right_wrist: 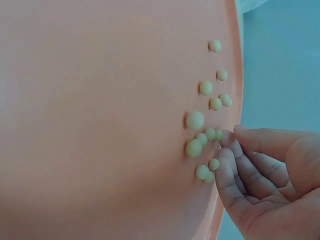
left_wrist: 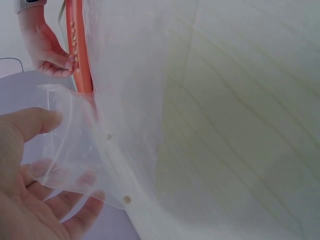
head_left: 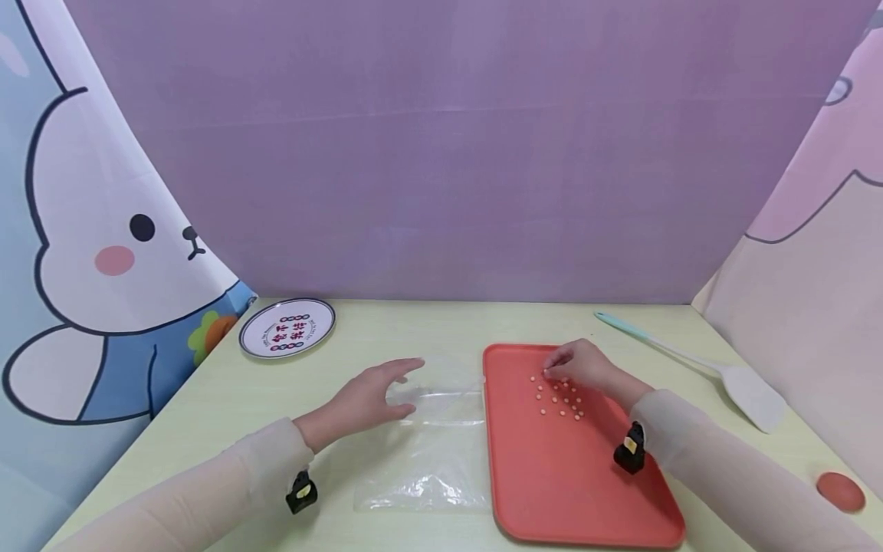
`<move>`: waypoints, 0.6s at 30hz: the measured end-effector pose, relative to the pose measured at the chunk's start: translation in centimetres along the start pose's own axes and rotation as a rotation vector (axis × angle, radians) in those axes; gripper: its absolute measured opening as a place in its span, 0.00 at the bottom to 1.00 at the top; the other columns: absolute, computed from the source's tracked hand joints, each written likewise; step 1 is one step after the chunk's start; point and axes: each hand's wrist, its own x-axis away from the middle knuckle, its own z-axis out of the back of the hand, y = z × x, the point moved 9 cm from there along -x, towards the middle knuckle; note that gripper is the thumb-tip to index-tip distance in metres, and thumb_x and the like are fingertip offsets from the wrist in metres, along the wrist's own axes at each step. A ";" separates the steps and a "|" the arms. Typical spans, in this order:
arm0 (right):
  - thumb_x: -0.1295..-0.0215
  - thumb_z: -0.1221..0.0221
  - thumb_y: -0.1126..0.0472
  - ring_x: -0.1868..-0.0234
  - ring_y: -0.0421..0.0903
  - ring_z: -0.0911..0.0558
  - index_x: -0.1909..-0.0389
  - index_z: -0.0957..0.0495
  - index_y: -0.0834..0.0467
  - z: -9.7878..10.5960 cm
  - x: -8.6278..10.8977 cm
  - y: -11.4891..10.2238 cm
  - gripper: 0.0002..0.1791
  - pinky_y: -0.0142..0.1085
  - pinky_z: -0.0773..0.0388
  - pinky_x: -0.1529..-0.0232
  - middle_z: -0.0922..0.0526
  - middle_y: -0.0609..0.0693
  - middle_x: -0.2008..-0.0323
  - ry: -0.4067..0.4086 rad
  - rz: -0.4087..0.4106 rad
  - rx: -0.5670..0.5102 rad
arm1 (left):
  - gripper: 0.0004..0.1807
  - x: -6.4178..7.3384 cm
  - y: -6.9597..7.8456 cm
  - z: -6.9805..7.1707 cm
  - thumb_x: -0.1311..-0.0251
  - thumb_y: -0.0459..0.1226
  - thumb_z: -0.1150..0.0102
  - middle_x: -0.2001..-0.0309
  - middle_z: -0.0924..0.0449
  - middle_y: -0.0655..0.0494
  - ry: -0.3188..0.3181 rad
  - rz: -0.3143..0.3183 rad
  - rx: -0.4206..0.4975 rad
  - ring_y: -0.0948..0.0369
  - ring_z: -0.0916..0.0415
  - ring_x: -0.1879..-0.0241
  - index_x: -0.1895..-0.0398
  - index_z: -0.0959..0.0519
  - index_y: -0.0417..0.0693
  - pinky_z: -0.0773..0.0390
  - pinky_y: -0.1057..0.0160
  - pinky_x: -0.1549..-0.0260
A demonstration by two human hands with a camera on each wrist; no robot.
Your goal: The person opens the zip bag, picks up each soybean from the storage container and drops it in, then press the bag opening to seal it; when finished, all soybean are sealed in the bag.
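Left hand (head_left: 359, 400) has thumb and fingers spread wide, the clear bag (head_left: 428, 460) between them; the right hand (head_left: 582, 365), fingertips drawn together, is at the beads (right_wrist: 195, 120), but whether it grips one I cannot tell. On the table (head_left: 386, 330), the tray (head_left: 559, 491) lies partly hidden by the right sleeve (head_left: 731, 468). Just left is the bag. Right of the tray slants a spatula (head_left: 752, 395); a plate (head_left: 258, 337) sits back left, a red disc (head_left: 840, 491) near right. The beads lie scattered on the tray's far half.
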 end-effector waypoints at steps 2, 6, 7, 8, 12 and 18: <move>0.37 0.37 0.63 0.69 0.45 0.22 0.62 0.16 0.62 0.2 -0.1 0.0 0.07 0.35 0.22 0.69 0.16 0.52 0.65 0.011 -0.004 -0.020 | 0.38 0.0 0.0 0.0 0.44 0.38 0.32 0.32 0.32 0.50 0.000 -0.002 0.000 0.52 0.22 0.45 0.30 0.35 0.48 0.22 0.51 0.48; 0.36 0.38 0.63 0.65 0.45 0.20 0.60 0.16 0.63 0.8 0.0 -0.5 0.08 0.36 0.21 0.65 0.15 0.53 0.64 0.044 0.027 -0.038 | 0.38 0.0 0.1 0.0 0.44 0.39 0.32 0.31 0.33 0.50 0.000 -0.006 0.003 0.52 0.22 0.45 0.30 0.35 0.47 0.22 0.51 0.47; 0.36 0.39 0.63 0.64 0.45 0.19 0.60 0.16 0.63 0.9 0.1 -0.7 0.08 0.36 0.21 0.63 0.15 0.54 0.64 0.052 0.037 -0.045 | 0.38 0.0 0.1 0.0 0.44 0.39 0.32 0.31 0.33 0.50 0.000 -0.006 0.003 0.52 0.22 0.45 0.30 0.35 0.47 0.22 0.50 0.46; 0.35 0.39 0.64 0.62 0.45 0.19 0.59 0.16 0.64 1.1 0.1 -1.0 0.09 0.37 0.21 0.62 0.14 0.54 0.64 0.061 0.050 -0.050 | 0.38 0.0 0.1 0.0 0.44 0.39 0.32 0.31 0.33 0.50 0.000 -0.008 0.001 0.52 0.22 0.45 0.30 0.35 0.47 0.22 0.50 0.46; 0.35 0.39 0.62 0.59 0.47 0.18 0.57 0.17 0.65 1.3 0.4 -1.9 0.11 0.39 0.20 0.57 0.14 0.56 0.62 0.076 0.062 -0.094 | 0.38 -0.1 0.2 0.0 0.45 0.39 0.32 0.31 0.33 0.50 0.003 -0.008 -0.006 0.53 0.22 0.45 0.30 0.35 0.47 0.22 0.50 0.46; 0.34 0.39 0.60 0.55 0.54 0.19 0.54 0.18 0.65 1.0 0.9 -3.7 0.13 0.47 0.20 0.51 0.16 0.60 0.58 0.078 0.068 -0.160 | 0.38 -0.1 0.3 0.1 0.44 0.39 0.32 0.31 0.33 0.50 0.000 0.000 0.006 0.53 0.22 0.45 0.30 0.35 0.48 0.23 0.50 0.46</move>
